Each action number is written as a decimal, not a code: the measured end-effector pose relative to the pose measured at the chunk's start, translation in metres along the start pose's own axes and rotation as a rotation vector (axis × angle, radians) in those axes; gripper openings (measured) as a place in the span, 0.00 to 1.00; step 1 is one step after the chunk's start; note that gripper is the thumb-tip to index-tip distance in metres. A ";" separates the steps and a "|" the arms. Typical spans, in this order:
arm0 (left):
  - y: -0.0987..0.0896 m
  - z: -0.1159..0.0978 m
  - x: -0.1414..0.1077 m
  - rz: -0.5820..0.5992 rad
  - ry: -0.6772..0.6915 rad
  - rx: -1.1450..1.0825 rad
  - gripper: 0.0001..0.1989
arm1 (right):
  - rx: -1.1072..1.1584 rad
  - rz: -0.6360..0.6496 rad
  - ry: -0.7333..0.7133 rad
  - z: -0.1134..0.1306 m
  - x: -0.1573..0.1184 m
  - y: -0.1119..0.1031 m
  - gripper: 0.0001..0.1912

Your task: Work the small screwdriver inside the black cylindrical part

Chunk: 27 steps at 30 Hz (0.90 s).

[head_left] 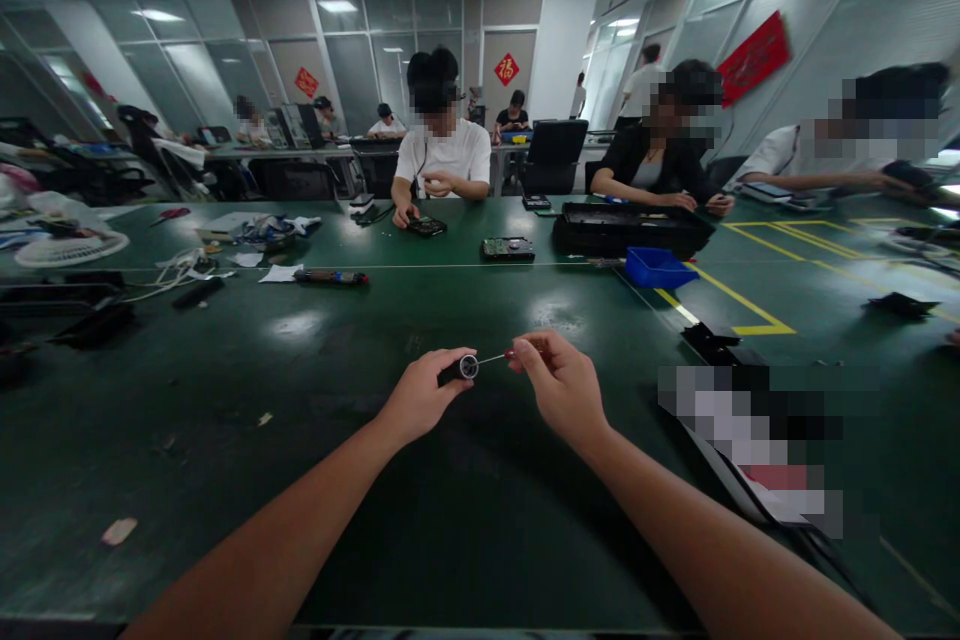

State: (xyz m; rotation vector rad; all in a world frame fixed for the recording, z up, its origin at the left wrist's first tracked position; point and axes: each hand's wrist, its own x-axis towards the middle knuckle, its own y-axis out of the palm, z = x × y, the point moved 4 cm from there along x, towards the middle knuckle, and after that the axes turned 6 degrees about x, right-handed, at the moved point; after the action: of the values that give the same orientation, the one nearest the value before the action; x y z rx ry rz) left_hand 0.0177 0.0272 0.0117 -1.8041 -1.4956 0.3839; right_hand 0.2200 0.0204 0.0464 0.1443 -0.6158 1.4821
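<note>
Near the middle of the head view, my left hand (420, 392) grips a short black cylinder (452, 373), whose round, silver-rimmed end faces right. My right hand (561, 382) is closed on a thin screwdriver (495, 358) with a red part by the fingers. Its metal shaft points left, and the tip reaches the rim of the cylinder's end; whether it touches cannot be made out. Both hands are held above the dark green table (337, 520).
Across the table a person in white handles a black device (426, 226). A hard drive (508, 248), a long black casing (634, 228) and a blue bin (658, 268) lie ahead. Cables (176, 268) and a dark rod (330, 277) are left; a blurred tray is right.
</note>
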 end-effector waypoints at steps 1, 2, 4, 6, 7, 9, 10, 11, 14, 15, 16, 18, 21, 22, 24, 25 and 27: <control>0.000 0.000 0.000 0.002 0.005 0.002 0.20 | -0.036 0.003 -0.003 0.002 0.001 -0.001 0.14; 0.000 0.000 0.000 0.004 0.007 0.003 0.20 | -0.069 0.008 -0.006 0.003 0.001 -0.002 0.15; -0.001 -0.001 0.000 0.009 0.008 0.009 0.20 | -0.103 0.023 -0.015 0.004 0.002 -0.003 0.14; -0.001 0.000 0.000 0.011 0.006 0.018 0.20 | -0.081 0.046 -0.033 0.003 0.002 -0.002 0.12; -0.001 0.000 -0.001 0.011 0.005 0.021 0.20 | -0.052 0.057 -0.046 0.003 0.001 -0.001 0.11; -0.001 0.001 0.000 0.010 0.001 0.024 0.21 | 0.012 0.084 -0.077 0.002 0.000 0.002 0.09; -0.001 0.002 0.000 0.009 -0.003 0.024 0.21 | 0.034 0.097 -0.092 0.001 0.000 0.003 0.10; -0.001 0.003 0.000 0.007 -0.008 0.024 0.21 | 0.042 0.110 -0.100 0.001 -0.001 0.004 0.10; -0.001 0.004 0.000 0.002 -0.008 0.028 0.20 | 0.013 0.106 -0.068 -0.002 0.000 0.004 0.10; -0.001 0.003 0.000 0.001 -0.005 0.030 0.20 | -0.006 0.094 -0.043 -0.003 0.000 0.004 0.12; -0.002 0.003 0.000 0.002 -0.003 0.033 0.20 | -0.026 0.084 -0.019 -0.004 0.001 0.004 0.15; -0.001 0.002 0.000 0.009 -0.004 0.037 0.20 | -0.063 0.073 0.001 -0.004 0.001 0.004 0.17; -0.001 0.002 0.000 0.005 -0.005 0.034 0.20 | -0.068 0.084 -0.022 -0.003 0.000 0.004 0.14; -0.001 0.002 0.000 0.001 -0.004 0.033 0.20 | -0.055 0.096 -0.029 -0.003 0.000 0.004 0.14; -0.001 0.002 0.000 -0.006 -0.001 0.035 0.20 | -0.030 0.121 -0.034 -0.004 -0.002 0.005 0.14; -0.001 0.003 0.000 -0.004 -0.001 0.039 0.20 | -0.027 0.130 -0.030 -0.004 -0.002 0.006 0.15; -0.001 0.004 0.001 0.002 -0.003 0.043 0.20 | -0.029 0.125 -0.013 -0.005 -0.002 0.006 0.15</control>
State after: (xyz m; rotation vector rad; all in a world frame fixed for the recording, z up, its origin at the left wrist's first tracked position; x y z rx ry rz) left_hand 0.0149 0.0290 0.0100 -1.7722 -1.4774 0.4165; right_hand 0.2159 0.0215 0.0394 0.0943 -0.6661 1.5935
